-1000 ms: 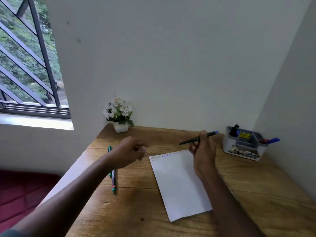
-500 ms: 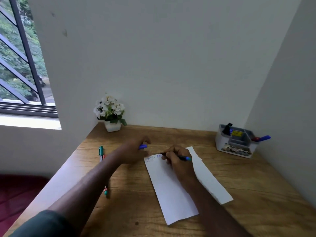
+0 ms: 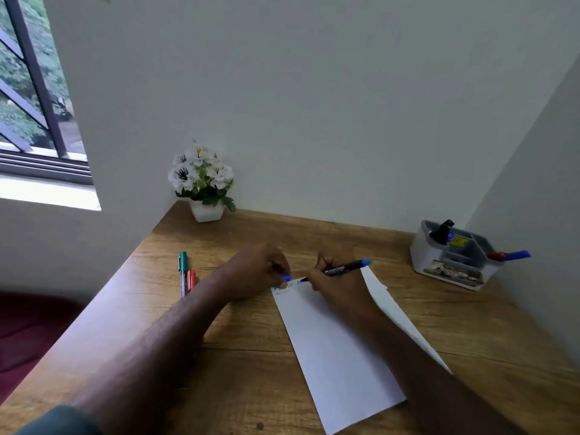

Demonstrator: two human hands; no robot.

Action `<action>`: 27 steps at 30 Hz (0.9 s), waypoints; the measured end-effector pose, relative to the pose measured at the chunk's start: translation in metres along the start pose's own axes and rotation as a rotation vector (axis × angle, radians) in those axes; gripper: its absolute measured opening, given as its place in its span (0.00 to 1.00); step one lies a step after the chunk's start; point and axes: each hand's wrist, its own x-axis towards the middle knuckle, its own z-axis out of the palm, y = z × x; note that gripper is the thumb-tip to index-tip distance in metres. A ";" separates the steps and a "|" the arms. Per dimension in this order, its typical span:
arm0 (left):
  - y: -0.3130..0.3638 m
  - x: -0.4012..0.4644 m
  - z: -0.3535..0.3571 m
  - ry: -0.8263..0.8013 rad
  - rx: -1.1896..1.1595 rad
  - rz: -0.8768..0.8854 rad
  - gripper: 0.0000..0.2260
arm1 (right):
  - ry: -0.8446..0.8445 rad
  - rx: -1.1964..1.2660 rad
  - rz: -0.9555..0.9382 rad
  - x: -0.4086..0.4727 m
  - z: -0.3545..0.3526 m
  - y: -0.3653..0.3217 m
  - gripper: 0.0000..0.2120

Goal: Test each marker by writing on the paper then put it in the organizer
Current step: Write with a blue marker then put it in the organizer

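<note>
My right hand (image 3: pixel 332 279) grips a black marker with a blue end (image 3: pixel 348 267), its tip touching the top edge of the white paper (image 3: pixel 339 350) where blue letters show. My left hand (image 3: pixel 257 270) rests at the paper's top left corner, closed on a small blue cap (image 3: pixel 285 277). A green marker (image 3: pixel 182 271) and a red marker (image 3: pixel 190 279) lie on the table to the left of my left arm. The grey organizer (image 3: pixel 452 257) stands at the far right by the wall, with a black marker and a red and a blue marker in it.
A white pot of white flowers (image 3: pixel 204 183) stands at the table's back left corner. The wooden table (image 3: pixel 238 365) meets walls at the back and right. Its left edge drops off below a window.
My right hand lowered the marker from above the table to the paper's top and writes there. My left hand moved right to the paper's corner. The camera view shifted slightly left.
</note>
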 end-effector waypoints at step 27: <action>-0.002 0.001 0.002 -0.146 0.062 -0.032 0.18 | -0.104 0.022 0.019 -0.003 0.004 0.000 0.14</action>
